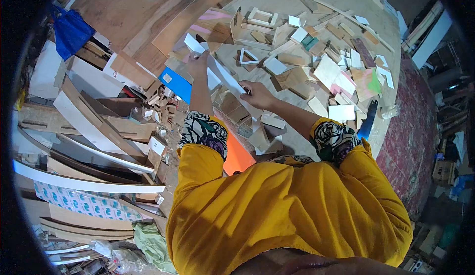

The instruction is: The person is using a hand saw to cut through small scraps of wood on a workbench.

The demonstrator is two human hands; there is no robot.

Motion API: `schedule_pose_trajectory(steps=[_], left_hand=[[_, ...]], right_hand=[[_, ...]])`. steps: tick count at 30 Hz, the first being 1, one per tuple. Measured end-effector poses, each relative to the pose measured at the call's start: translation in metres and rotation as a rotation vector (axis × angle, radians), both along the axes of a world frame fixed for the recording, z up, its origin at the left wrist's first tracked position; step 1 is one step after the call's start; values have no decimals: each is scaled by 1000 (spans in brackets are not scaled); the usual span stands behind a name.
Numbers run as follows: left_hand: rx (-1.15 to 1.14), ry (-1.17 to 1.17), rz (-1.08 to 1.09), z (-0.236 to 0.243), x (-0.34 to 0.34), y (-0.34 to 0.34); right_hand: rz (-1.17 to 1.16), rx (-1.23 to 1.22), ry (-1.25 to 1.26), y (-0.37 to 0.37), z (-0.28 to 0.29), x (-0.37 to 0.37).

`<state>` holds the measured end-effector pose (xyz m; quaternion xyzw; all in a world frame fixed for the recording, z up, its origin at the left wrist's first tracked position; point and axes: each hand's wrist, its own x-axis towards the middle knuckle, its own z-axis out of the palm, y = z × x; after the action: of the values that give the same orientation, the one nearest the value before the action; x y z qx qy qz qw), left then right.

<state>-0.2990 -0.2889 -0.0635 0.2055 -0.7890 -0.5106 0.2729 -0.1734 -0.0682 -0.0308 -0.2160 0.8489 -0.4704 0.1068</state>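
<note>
A long white strip of board (225, 78) slants across in front of me, held between both hands. My left hand (198, 64) is closed on its far left part, and my right hand (257, 96) pinches its near right end. Beneath my left wrist lies a blue panel (174, 83). An orange panel (238, 151) rests close to my body, between my forearms. Under and beyond the strip are pieces of bare wood and white board, among them a small white frame (248, 57) to the right of my left hand.
Wood and board offcuts (329, 72) cover the worktable's (232, 5) right side. A dark blade-like tool with a blue end (368, 119) lies near its right edge. Curved boards (94, 121) are stacked at left, below a blue bag (71, 30). Reddish floor (410, 121) shows at right.
</note>
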Motion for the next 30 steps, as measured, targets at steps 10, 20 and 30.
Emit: schedule_pose_trajectory(steps=[10, 20, 30], left_hand=[[335, 416, -264, 69, 29, 50], [-410, 446, -960, 128, 135, 185], [-658, 337, -1378, 110, 227, 283]], right_hand=[[11, -165, -108, 9, 10, 31], [-618, 6, -34, 194, -12, 141], [-1121, 694, 100, 303, -72, 311]])
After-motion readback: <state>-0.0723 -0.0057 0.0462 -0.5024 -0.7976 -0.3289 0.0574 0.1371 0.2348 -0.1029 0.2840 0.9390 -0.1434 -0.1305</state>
